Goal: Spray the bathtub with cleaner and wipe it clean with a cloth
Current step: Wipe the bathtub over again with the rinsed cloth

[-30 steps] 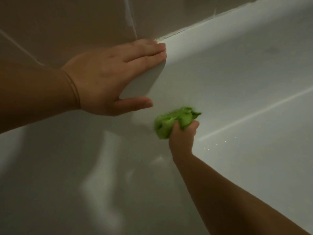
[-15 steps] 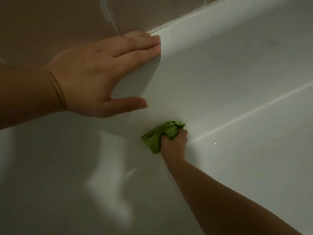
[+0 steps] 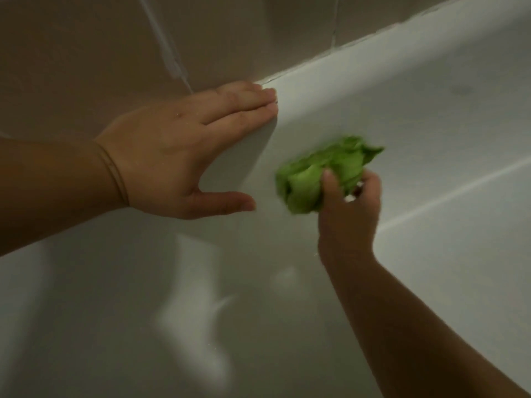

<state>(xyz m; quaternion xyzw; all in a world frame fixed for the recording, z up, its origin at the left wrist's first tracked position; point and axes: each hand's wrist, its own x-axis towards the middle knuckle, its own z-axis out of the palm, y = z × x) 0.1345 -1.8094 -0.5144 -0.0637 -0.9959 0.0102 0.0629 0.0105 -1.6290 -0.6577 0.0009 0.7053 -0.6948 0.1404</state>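
Observation:
The white bathtub (image 3: pixel 416 116) fills most of the head view, its inner wall sloping down to the floor at the right. My right hand (image 3: pixel 349 214) grips a crumpled green cloth (image 3: pixel 313 176) and holds it against the tub's inner wall, just below the rim. The cloth looks motion-blurred. My left hand (image 3: pixel 184 156) lies flat with straight fingers on the tub's rim where it meets the wall, thumb spread out below. No spray bottle is in view.
Beige wall tiles (image 3: pixel 230 33) with pale grout lines rise behind the tub rim. A caulk seam (image 3: pixel 359 41) runs along the rim. Glossy light reflections (image 3: pixel 198 305) lie on the tub wall below my left hand.
My right hand has swept the green cloth up the tub wall and to the right, closer to the rim. My left hand stays pressed on the rim.

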